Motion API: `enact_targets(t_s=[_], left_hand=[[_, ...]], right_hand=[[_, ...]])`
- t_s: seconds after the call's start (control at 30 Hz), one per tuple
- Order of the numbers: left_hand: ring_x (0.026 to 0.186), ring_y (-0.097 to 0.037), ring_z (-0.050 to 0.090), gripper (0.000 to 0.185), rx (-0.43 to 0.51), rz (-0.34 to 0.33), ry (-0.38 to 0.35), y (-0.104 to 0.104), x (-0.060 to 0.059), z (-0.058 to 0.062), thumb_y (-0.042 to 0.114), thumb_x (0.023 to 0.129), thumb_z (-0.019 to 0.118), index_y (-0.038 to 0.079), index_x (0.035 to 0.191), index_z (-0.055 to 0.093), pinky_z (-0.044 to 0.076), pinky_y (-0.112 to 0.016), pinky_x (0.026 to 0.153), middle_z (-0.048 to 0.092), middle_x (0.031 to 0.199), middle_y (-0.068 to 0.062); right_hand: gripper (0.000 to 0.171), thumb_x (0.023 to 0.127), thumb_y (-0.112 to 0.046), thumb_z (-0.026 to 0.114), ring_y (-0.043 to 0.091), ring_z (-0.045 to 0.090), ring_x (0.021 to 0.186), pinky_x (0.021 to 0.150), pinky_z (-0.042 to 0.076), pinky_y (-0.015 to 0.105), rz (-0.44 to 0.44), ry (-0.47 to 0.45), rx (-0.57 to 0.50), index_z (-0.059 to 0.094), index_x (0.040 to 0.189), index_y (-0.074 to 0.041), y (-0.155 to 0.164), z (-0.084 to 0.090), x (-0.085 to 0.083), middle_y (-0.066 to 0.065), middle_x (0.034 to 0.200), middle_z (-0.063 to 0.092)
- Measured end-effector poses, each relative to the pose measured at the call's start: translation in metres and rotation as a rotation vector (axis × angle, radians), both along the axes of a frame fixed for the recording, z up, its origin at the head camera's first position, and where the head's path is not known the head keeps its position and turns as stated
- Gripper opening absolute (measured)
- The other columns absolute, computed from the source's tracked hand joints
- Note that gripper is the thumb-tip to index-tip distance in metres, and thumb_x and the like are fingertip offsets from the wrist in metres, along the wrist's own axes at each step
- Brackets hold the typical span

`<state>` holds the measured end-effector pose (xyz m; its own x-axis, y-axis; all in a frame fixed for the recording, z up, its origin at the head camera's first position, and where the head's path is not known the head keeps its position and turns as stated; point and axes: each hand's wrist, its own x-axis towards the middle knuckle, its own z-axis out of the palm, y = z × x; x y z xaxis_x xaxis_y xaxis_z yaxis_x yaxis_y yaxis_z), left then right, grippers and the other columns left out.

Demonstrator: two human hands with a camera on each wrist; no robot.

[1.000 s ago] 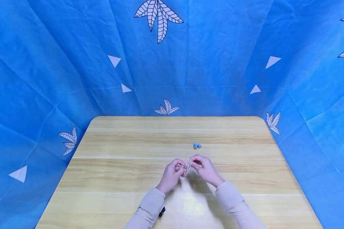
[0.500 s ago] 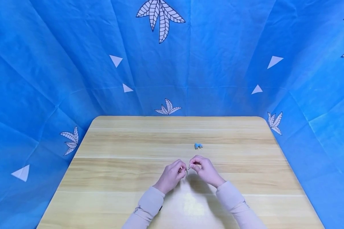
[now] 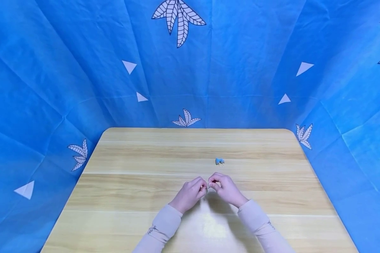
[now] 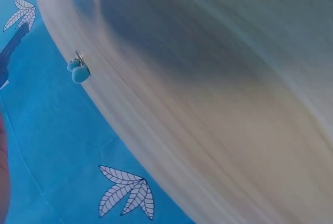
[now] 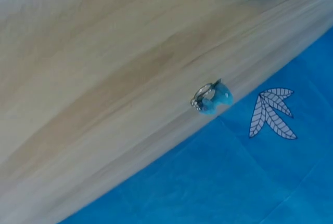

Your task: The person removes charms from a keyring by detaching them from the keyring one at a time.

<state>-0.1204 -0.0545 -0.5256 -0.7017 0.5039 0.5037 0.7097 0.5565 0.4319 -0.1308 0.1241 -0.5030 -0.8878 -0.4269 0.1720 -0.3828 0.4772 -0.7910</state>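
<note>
In the head view my left hand (image 3: 190, 195) and right hand (image 3: 226, 189) meet fingertip to fingertip above the table. Between them is a small metal key ring (image 3: 208, 187), mostly covered by the fingers; my right thumb and index finger pinch it. A dark key (image 4: 13, 50) with a jagged blade shows at the left wrist view's edge, beside a sliver of my left hand, which seems to pinch it. Beyond the hands lies a light-blue charm (image 3: 219, 161) with its own metal ring (image 5: 204, 93), touched by neither hand.
The light wooden table (image 3: 130, 203) has rounded far corners. Blue cloth (image 3: 240, 70) with white leaf and triangle prints hangs behind it and at both sides.
My left hand has turned over the key ring and closed in, so less of the ring shows. A black object near the left sleeve has become hidden. The blue charm stays put.
</note>
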Motion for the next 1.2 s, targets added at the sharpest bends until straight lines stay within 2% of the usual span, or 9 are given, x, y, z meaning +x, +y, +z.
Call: enact_targets(t_s=[0.2,0.3,0.4,0.53,0.63,0.73,0.9,1.07,1.2], left_hand=[[0.072,-0.005,0.059,0.006,0.17,0.145,-0.196,0.005,0.002,-0.004,0.007,0.086,0.059,0.009,0.089,0.063,0.051,-0.013,0.066,0.065,0.084,0.001],[0.077,-0.008,0.062,0.01,0.312,0.199,-0.344,0.008,0.003,-0.004,0.01,0.088,0.058,0.008,0.095,0.064,0.053,-0.017,0.07,0.067,0.089,-0.001],[0.08,-0.013,0.063,0.015,0.455,0.198,-0.486,0.011,0.003,-0.004,0.011,0.087,0.061,0.003,0.099,0.063,0.054,-0.02,0.073,0.067,0.093,-0.006],[0.083,-0.02,0.064,0.022,0.568,0.194,-0.606,0.015,0.002,-0.008,0.012,0.084,0.064,-0.002,0.101,0.061,0.054,-0.021,0.076,0.066,0.095,-0.012],[0.082,-0.02,0.065,0.02,0.597,0.227,-0.628,0.017,0.0,-0.009,0.012,0.084,0.065,-0.001,0.099,0.062,0.054,-0.02,0.075,0.067,0.094,-0.012],[0.079,-0.016,0.065,0.018,0.618,0.253,-0.619,0.017,-0.001,-0.009,0.012,0.084,0.064,0.0,0.097,0.062,0.054,-0.02,0.073,0.068,0.091,-0.01],[0.073,-0.012,0.064,0.008,0.614,0.245,-0.567,0.013,-0.001,-0.01,0.008,0.082,0.065,0.003,0.088,0.065,0.055,-0.021,0.069,0.069,0.085,-0.008],[0.075,-0.015,0.064,0.004,0.566,0.203,-0.501,0.011,0.0,-0.011,0.005,0.083,0.063,0.005,0.085,0.067,0.055,-0.022,0.07,0.069,0.083,-0.009],[0.076,-0.012,0.064,0.006,0.515,0.188,-0.499,0.009,-0.001,-0.01,0.003,0.083,0.062,0.007,0.085,0.067,0.054,-0.02,0.072,0.069,0.082,-0.006]], right_hand=[[0.004,0.086,-0.003,0.059,0.016,0.061,0.085,0.083,0.053,0.03,-0.097,-0.139,-0.118,0.062,0.087,-0.005,-0.002,0.0,0.0,0.004,0.086,0.063],[0.006,0.086,-0.001,0.057,0.011,0.057,0.072,0.069,0.052,0.022,-0.154,-0.243,-0.203,0.062,0.09,0.001,-0.004,0.002,-0.001,0.007,0.081,0.062],[0.008,0.088,0.001,0.055,0.009,0.048,0.059,0.053,0.044,0.017,-0.2,-0.372,-0.289,0.061,0.092,0.004,-0.003,0.002,-0.002,0.005,0.073,0.056],[0.009,0.088,0.0,0.055,0.011,0.044,0.054,0.048,0.041,0.019,-0.221,-0.465,-0.349,0.06,0.093,0.006,-0.005,-0.001,-0.002,0.006,0.07,0.054],[0.01,0.088,-0.002,0.056,0.009,0.045,0.054,0.049,0.043,0.019,-0.209,-0.447,-0.334,0.06,0.094,0.006,-0.007,-0.004,-0.001,0.014,0.076,0.058],[0.01,0.087,-0.004,0.058,0.006,0.051,0.063,0.058,0.048,0.016,-0.198,-0.363,-0.291,0.062,0.094,0.003,-0.008,-0.006,0.001,0.017,0.085,0.061],[0.006,0.085,-0.004,0.061,0.012,0.06,0.083,0.081,0.052,0.022,-0.179,-0.16,-0.18,0.064,0.09,-0.003,-0.007,-0.009,0.003,0.004,0.087,0.064],[0.005,0.084,-0.003,0.061,0.015,0.06,0.082,0.079,0.053,0.025,-0.151,-0.098,-0.142,0.064,0.086,-0.007,-0.006,-0.01,0.004,0.001,0.085,0.063],[0.004,0.084,-0.004,0.061,0.013,0.06,0.082,0.079,0.053,0.024,-0.134,-0.095,-0.144,0.064,0.086,-0.007,-0.007,-0.01,0.004,0.001,0.085,0.063]])
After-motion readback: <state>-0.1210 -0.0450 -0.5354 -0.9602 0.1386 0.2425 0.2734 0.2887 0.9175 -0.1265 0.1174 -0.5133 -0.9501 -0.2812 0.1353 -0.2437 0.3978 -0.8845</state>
